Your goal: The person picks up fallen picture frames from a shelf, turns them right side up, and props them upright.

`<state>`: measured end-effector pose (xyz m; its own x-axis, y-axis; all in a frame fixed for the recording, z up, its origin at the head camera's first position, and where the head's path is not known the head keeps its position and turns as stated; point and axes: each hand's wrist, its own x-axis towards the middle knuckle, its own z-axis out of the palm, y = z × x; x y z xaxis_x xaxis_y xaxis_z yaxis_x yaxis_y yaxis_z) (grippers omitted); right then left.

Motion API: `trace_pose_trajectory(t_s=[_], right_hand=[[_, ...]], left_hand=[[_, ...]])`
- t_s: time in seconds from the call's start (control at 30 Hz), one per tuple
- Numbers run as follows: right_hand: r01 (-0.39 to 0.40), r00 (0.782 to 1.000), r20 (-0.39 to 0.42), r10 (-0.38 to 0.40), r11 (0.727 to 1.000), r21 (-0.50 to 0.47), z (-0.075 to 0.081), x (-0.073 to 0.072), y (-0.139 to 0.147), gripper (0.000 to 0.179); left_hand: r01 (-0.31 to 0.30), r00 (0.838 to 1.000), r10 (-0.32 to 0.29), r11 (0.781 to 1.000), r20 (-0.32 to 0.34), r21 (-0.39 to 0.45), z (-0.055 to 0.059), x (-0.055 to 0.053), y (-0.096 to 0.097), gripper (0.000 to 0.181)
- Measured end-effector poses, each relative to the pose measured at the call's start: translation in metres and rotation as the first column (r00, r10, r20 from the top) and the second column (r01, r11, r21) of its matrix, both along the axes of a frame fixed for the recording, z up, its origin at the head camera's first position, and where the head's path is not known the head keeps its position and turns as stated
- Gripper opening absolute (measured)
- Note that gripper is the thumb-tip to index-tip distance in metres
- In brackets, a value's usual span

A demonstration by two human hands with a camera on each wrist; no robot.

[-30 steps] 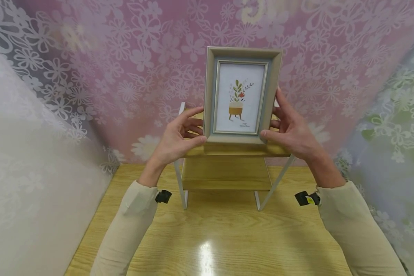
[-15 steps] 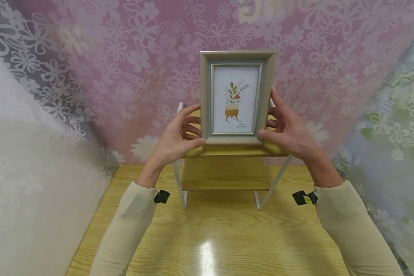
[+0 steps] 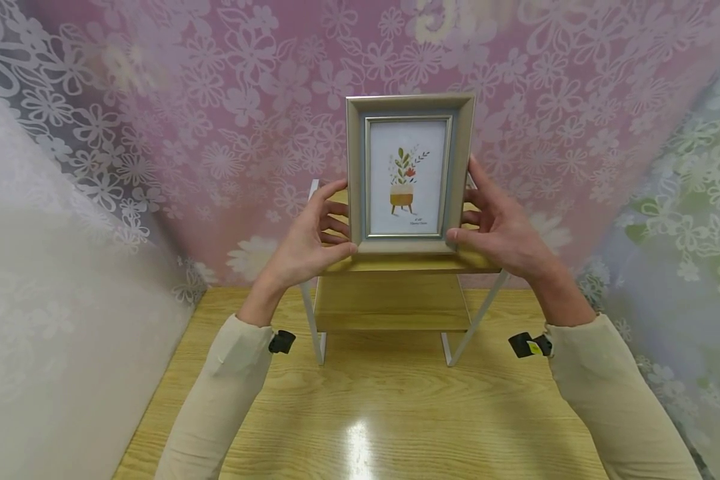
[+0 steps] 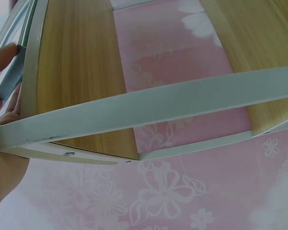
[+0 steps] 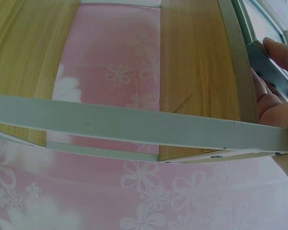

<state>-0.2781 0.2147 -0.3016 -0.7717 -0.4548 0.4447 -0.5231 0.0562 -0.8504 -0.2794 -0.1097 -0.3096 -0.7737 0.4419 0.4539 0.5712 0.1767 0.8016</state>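
A beige picture frame (image 3: 405,107) with a pale blue inner border stands upright, facing me, above the top board of a small two-tier shelf. Its white print (image 3: 403,177) shows a potted plant. My left hand (image 3: 312,237) grips the lower left corner, thumb near the front edge and fingers along the side. On the opposite side my right hand (image 3: 507,230) holds the lower right part, thumb on the front. Both wrist views catch only the frame's lower corner (image 4: 12,76) beside the fingers. Whether its bottom edge touches the board, I cannot tell.
The shelf has a wooden top board (image 3: 408,265), a lower board (image 3: 393,303) and whitish metal legs (image 3: 486,313). It stands on a wood-grain surface (image 3: 360,400). Flower-patterned walls (image 3: 246,147) enclose the back and both sides.
Both hands have brought the picture frame slightly down and to the left, toward the shelf's top board. The grip stays the same.
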Motion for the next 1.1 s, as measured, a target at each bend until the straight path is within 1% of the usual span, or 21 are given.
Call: trace_pose_trajectory(t_s=[0.13,0.37,0.57,0.77,1.0,1.1], right_hand=[[0.008,1.000,-0.003,-0.008,1.000,0.013,-0.0004,-0.0001,0.0000,0.106],[0.053,0.999,-0.015,-0.052,0.997,0.060,-0.0002,-0.0021,-0.0019,0.108],[0.057,0.998,0.003,-0.057,0.998,0.041,-0.0003,-0.0031,-0.0041,0.108],[0.057,0.998,0.000,-0.057,0.998,0.020,-0.0020,-0.0025,-0.0055,0.106],[0.020,1.000,-0.014,-0.020,0.999,-0.037,-0.0029,-0.0031,-0.0070,0.100],[0.040,0.999,-0.009,-0.040,0.999,-0.035,-0.0020,-0.0019,-0.0075,0.098]], left_hand=[[0.002,1.000,-0.002,1.000,-0.006,0.000,-0.0009,-0.0007,0.0002,0.086],[-0.010,1.000,0.010,1.000,0.011,-0.011,-0.0003,-0.0010,0.0026,0.085],[-0.027,1.000,0.028,0.999,0.013,-0.032,-0.0004,-0.0022,0.0041,0.086],[-0.033,0.999,0.034,0.999,0.018,-0.035,-0.0008,-0.0025,0.0032,0.087],[-0.051,0.999,0.051,0.998,-0.007,-0.028,-0.0039,-0.0040,0.0016,0.081],[-0.061,0.998,0.061,0.998,-0.019,-0.027,-0.0042,-0.0043,0.0016,0.078]])
